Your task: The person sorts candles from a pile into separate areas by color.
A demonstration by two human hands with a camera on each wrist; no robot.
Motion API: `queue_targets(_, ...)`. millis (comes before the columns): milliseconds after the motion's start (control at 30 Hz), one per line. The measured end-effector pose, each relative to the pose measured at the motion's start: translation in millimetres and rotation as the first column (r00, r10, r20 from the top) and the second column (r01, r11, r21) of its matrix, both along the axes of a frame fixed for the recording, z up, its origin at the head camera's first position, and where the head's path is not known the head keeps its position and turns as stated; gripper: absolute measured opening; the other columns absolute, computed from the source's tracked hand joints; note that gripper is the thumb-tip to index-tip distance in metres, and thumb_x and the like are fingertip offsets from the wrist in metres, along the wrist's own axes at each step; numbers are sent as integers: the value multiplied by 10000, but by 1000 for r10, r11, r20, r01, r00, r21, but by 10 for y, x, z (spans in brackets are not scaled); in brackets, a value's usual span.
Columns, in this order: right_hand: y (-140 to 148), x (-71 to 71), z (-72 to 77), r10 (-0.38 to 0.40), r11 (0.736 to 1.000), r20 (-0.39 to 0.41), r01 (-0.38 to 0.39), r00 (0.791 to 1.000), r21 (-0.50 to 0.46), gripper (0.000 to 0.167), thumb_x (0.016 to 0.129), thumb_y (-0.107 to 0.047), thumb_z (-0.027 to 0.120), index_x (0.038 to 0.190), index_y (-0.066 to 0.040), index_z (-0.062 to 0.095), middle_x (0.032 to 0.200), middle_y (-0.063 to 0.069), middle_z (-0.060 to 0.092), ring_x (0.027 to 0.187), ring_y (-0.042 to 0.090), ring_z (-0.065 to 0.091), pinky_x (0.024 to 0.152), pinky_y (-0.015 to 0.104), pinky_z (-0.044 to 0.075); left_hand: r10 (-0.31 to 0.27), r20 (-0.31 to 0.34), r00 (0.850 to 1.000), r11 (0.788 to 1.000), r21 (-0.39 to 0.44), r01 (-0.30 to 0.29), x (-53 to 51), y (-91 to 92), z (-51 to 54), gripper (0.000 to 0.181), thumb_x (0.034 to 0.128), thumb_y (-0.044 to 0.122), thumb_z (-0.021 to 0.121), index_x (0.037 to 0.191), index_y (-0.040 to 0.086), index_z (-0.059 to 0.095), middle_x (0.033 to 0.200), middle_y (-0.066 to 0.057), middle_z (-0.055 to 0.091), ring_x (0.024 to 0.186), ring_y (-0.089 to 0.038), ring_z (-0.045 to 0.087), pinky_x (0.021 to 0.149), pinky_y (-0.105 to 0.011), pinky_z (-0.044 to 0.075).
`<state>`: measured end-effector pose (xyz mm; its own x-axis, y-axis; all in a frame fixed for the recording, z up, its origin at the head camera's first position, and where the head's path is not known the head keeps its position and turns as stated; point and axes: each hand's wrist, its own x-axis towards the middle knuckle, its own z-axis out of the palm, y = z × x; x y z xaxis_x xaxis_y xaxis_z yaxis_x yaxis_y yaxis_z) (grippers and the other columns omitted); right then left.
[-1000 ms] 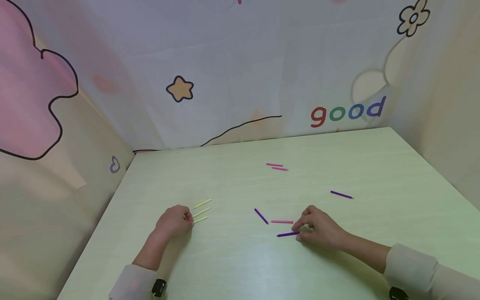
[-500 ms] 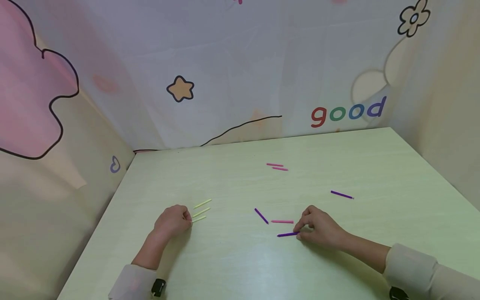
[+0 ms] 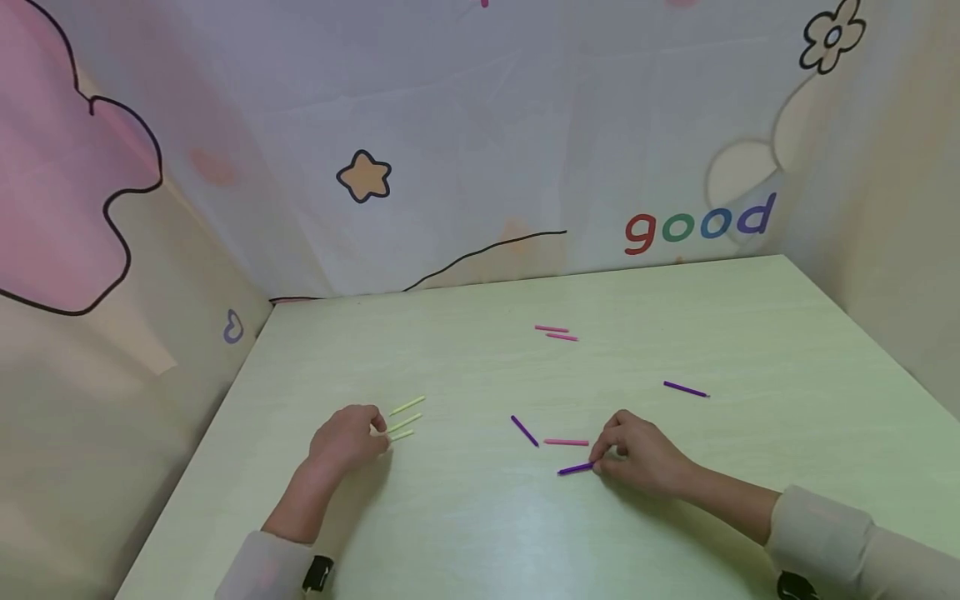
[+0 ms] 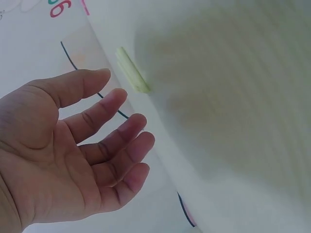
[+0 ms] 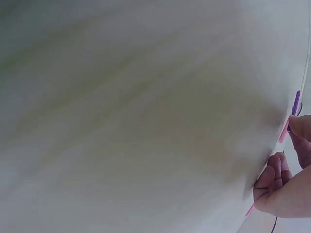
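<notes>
Three pale yellow sticks (image 3: 405,422) lie side by side on the table. Beside their left ends is the left hand (image 3: 349,439); in the left wrist view that hand (image 4: 82,150) has its fingers loosely bent and apart, nothing between them, with the yellow sticks (image 4: 132,70) beyond the fingertips. The right hand (image 3: 641,457) pinches the right end of a purple stick (image 3: 575,470) between thumb and forefinger, low over the table. Just behind that stick lies a pink stick (image 3: 566,442), and a second purple stick (image 3: 524,431) slants to its left.
Two pink sticks (image 3: 557,332) lie near the back of the table (image 3: 450,517). Another purple stick (image 3: 686,389) is at the right, beyond the right hand. A printed cloth (image 3: 480,150) hangs behind the table's back edge.
The left fingers have come off the nearest yellow stick, which had slid slightly left. The pinched purple stick has tilted a little, its right end now between the right fingertips.
</notes>
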<state>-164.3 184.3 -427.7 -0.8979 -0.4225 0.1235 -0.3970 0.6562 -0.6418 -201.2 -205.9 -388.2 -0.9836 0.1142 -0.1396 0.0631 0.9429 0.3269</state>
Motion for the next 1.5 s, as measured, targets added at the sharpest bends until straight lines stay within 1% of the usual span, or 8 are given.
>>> queue_targets(333, -38, 11, 58, -32, 999, 34, 33, 999, -23, 127, 759, -35, 722, 764, -159, 696, 884, -24, 502, 731, 130, 483, 637, 272, 420, 4, 19, 1000, 1000, 3, -4, 16, 4, 13, 171, 808, 153, 648, 954, 64, 648, 926, -71, 618, 677, -180, 495, 537, -318, 395)
queue_targets(500, -25, 18, 168, -78, 997, 75, 80, 994, -21, 142, 763, -16, 695, 778, -157, 695, 914, 0, 503, 721, 153, 468, 626, 294, 408, -12, 1, 1000, 1000, -1, 12, 30, 38, 99, 198, 811, 166, 664, 975, 56, 649, 925, -88, 625, 652, -177, 506, 528, -319, 404)
queue_targets(600, -12, -1, 179, -76, 996, 88, 79, 993, -32, 128, 766, -22, 691, 784, -149, 694, 911, 2, 502, 709, 159, 462, 612, 295, 402, -18, -2, 1000, 1000, 1, 18, 45, 46, 132, 206, 811, 172, 669, 981, 56, 649, 921, -96, 628, 670, -186, 533, 531, -329, 417)
queue_targets(800, 1, 2, 174, -32, 999, 47, 33, 998, -33, 140, 762, -20, 689, 791, -157, 688, 903, -30, 519, 747, 150, 498, 641, 293, 422, -14, 14, 1000, 999, 32, 13, 94, 52, 93, 205, 813, 177, 685, 974, 56, 646, 974, -131, 631, 754, -215, 572, 563, -347, 439)
queue_targets(933, 22, 20, 225, -22, 999, 33, 22, 999, -25, 129, 773, -38, 691, 798, -164, 674, 908, -45, 531, 808, 158, 526, 690, 325, 431, -28, -4, 1000, 998, 55, 28, 134, 82, 84, 210, 811, 187, 692, 973, 59, 651, 994, -120, 636, 781, -230, 582, 591, -364, 447)
queue_targets(1067, 54, 19, 243, -35, 999, 59, 36, 998, -22, 117, 782, -47, 688, 807, -159, 666, 899, -49, 542, 826, 168, 538, 702, 342, 437, -63, -32, 997, 996, 65, 65, 170, 105, 83, 212, 817, 202, 690, 975, 65, 653, 986, -92, 636, 844, -254, 582, 650, -402, 454)
queue_targets(1200, 109, 7, 219, -62, 998, 87, 64, 994, -16, 117, 785, -49, 679, 813, -162, 671, 897, -53, 547, 849, 186, 539, 716, 359, 431, -70, -36, 997, 995, 68, 72, 192, 131, 75, 218, 819, 208, 689, 985, 69, 657, 958, -86, 632, 852, -254, 576, 671, -418, 450)
queue_targets(1500, 226, -12, 214, -124, 992, 111, 126, 986, -6, 92, 786, -58, 685, 818, -145, 682, 913, -13, 556, 821, 182, 528, 689, 347, 424, -100, -41, 994, 991, 80, 103, 189, 245, 58, 221, 813, 213, 696, 990, 82, 668, 1011, -98, 635, 919, -277, 580, 702, -422, 455)
